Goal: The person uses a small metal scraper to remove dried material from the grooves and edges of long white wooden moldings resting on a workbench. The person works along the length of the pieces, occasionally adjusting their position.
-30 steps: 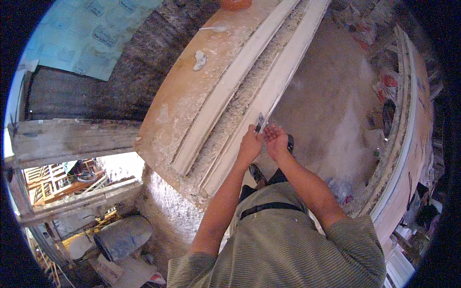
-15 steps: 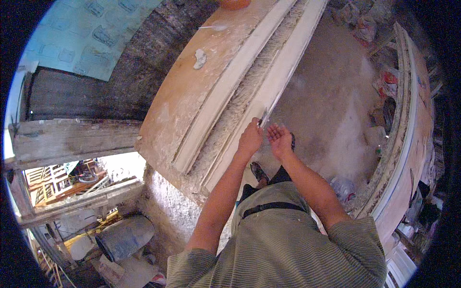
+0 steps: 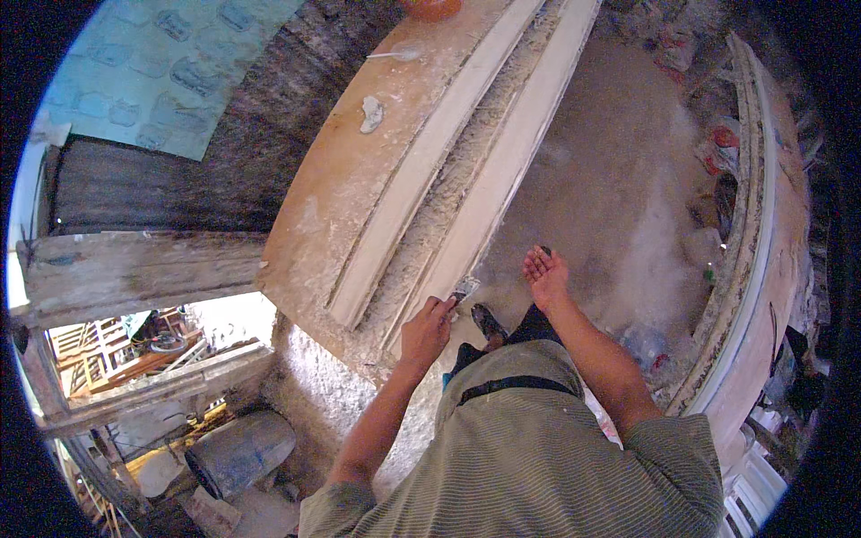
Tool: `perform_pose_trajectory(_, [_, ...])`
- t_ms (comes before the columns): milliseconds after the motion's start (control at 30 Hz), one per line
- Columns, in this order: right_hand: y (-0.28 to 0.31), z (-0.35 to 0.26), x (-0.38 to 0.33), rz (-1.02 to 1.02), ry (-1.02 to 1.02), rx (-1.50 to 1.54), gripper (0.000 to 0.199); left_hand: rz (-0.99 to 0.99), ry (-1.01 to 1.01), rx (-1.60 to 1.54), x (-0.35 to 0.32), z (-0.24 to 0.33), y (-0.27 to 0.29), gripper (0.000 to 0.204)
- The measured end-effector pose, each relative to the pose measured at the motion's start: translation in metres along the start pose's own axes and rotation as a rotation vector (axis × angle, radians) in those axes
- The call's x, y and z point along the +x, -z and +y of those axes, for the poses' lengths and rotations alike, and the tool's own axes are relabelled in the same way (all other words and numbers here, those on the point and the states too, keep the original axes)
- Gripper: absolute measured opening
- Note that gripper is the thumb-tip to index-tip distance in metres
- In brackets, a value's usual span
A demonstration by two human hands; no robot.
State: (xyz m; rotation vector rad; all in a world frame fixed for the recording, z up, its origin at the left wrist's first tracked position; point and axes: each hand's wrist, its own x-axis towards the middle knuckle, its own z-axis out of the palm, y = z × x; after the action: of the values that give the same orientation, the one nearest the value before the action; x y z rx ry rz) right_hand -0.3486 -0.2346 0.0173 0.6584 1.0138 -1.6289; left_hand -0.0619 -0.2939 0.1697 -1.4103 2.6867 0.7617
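My left hand (image 3: 427, 332) grips a small putty knife (image 3: 465, 289) with a wide metal blade, its fingers closed on the handle. The knife is beside the near end of a long pale moulding strip (image 3: 489, 202). A second pale strip (image 3: 417, 161) runs alongside, with a rough groove between the two. Both lie on a tilted brown board (image 3: 318, 193) spotted with white plaster. My right hand (image 3: 546, 280) hangs over the dusty floor, palm up and fingers apart, holding nothing I can see. A small dark thing (image 3: 544, 250) shows just past its fingertips.
A white lump (image 3: 371, 115) and a pale spoon-like tool (image 3: 399, 55) lie on the board, with an orange bowl (image 3: 430, 7) at its far end. Another long board (image 3: 758, 260) stands at the right, near plastic bags. A dark barrel (image 3: 240, 451) lies lower left.
My left hand with the putty knife has moved down and left, along the strip toward me. My right hand has shifted right and slightly nearer, so the hands are farther apart.
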Motion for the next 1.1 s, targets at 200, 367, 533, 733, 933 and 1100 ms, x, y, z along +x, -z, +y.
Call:
perform_pose_trajectory(200, [0.006,-0.008,-0.004,-0.092,-0.012,0.044,0.044,-0.082,0.001,0.003,-0.002,-0.007,0.006,0.029])
perform_pose_trajectory(367, [-0.006,-0.012,-0.003,-0.118,-0.004,0.017,0.041,0.074,-0.139,-0.003,0.098,0.029,-0.001,0.028])
perform_pose_trajectory(533, [-0.031,-0.023,0.015,-0.107,-0.06,-0.024,0.041,0.1,-0.101,-0.048,0.18,0.061,-0.01,0.027])
perform_pose_trajectory(733, [-0.043,-0.061,0.046,-0.284,-0.147,-0.049,0.044,-0.048,0.019,-0.166,0.071,0.031,0.013,0.029])
perform_pose_trajectory(933, [-0.059,-0.117,0.061,-0.11,-0.174,-0.147,0.049,-0.071,0.029,-0.113,0.16,0.064,0.01,0.03])
perform_pose_trajectory(1100, [-0.076,-0.155,0.083,-0.071,-0.164,-0.215,0.051,0.054,-0.033,-0.096,0.322,0.135,-0.01,0.029])
